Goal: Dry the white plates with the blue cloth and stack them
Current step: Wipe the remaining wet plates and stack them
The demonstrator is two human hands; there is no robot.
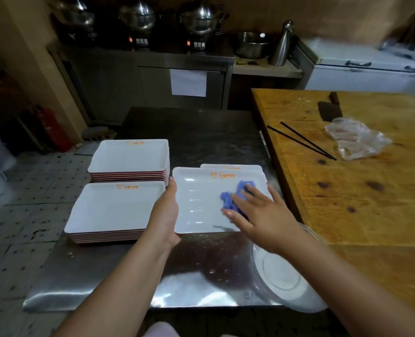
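A white rectangular plate [199, 203] with an orange logo lies in front of me on the steel table, on top of another white plate [233, 166] whose far edge shows behind it. My left hand [166, 212] grips the top plate's left rim. My right hand [257, 210] presses the crumpled blue cloth [235, 194] onto the plate's right half with spread, straight fingers. Two stacks of white plates stand to the left: a near stack [114, 210] and a far stack [128, 158].
A clear glass bowl [281, 276] sits at the steel table's [201, 135] near right corner under my right forearm. On the right a wooden board [362, 181] carries black chopsticks [303, 142], a cleaver [329, 110] and a plastic bag [357, 139]. Tiled floor lies left.
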